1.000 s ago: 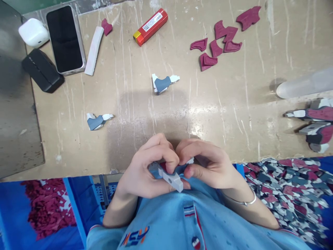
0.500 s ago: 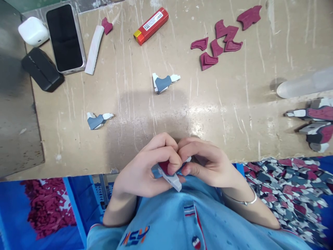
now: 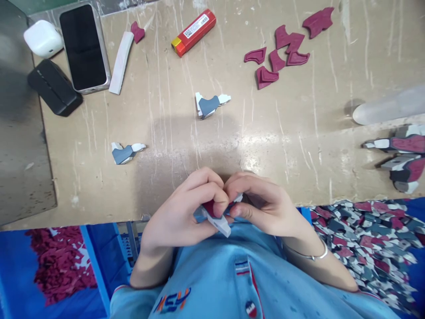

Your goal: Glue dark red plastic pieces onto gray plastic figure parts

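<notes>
Close to my body, just past the table's front edge, my left hand [image 3: 189, 212] is closed on a white and dark red plastic piece [image 3: 219, 222], whose pale end sticks out below the fingers. My right hand [image 3: 260, 204] touches the left one and pinches the other end of the piece, where a bit of white shows. Fingers cover the middle of it. Farther up the table [image 3: 172, 155] lie two grey and white pieces, one near the centre [image 3: 209, 105] and one to the left [image 3: 123, 153].
Several dark red parts [image 3: 277, 61] and a red lighter-like object [image 3: 194, 33] lie at the back. A phone [image 3: 85, 48], white case [image 3: 43, 39] and black box [image 3: 55, 88] sit back left. Assembled pieces [image 3: 408, 144] are at right. Blue bins hold red parts [image 3: 63, 270] and mixed parts [image 3: 372, 248].
Both hands have shifted very slightly with the piece, whose pale lower end has moved up a little. Other objects keep their places on the table.
</notes>
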`<state>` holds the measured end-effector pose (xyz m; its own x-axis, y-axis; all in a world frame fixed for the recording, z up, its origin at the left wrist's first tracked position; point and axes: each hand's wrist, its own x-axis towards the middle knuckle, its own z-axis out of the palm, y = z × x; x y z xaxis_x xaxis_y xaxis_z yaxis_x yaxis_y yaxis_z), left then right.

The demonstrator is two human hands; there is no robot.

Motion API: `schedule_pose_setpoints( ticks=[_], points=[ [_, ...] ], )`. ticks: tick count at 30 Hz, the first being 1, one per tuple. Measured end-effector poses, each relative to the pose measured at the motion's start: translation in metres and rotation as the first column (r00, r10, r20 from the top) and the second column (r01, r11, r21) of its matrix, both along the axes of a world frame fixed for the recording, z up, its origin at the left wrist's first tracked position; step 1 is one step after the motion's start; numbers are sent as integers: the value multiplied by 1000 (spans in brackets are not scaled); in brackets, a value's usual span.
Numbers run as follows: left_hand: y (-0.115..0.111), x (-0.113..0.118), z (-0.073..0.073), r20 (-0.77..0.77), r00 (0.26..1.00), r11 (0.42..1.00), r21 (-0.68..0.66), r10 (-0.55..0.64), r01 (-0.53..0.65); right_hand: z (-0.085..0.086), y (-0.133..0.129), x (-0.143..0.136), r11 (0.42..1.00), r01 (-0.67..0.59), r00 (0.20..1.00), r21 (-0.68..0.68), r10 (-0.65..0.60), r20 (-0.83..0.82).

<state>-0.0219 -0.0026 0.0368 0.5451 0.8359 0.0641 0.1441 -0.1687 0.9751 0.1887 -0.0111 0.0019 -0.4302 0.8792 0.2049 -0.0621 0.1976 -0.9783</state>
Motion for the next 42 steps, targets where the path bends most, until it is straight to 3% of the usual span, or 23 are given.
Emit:
schedule_pose_setpoints(
  ticks=[6,13,29,37,42],
  points=[
    [-1,6,-12,157,984,996,25,85,-90,-1,1,-1,1000,23,998,-13,-24,-56],
    [-7,8,-14,151,970,956,196,190,-218,-3,1,-1,999,47,996,-23,-49,-76],
    [-8,11,-14,177,953,931,231,247,-284,-2,1,-1,998,19,996,-62,-24,-83],
    [-1,15,-13,253,928,920,212,274,-329,-6,-1,-7,991,105,994,-81,-105,-2],
    [-4,13,-12,245,899,905,136,363,-402,-4,1,-15,987,122,992,-105,-123,2]
  ],
)
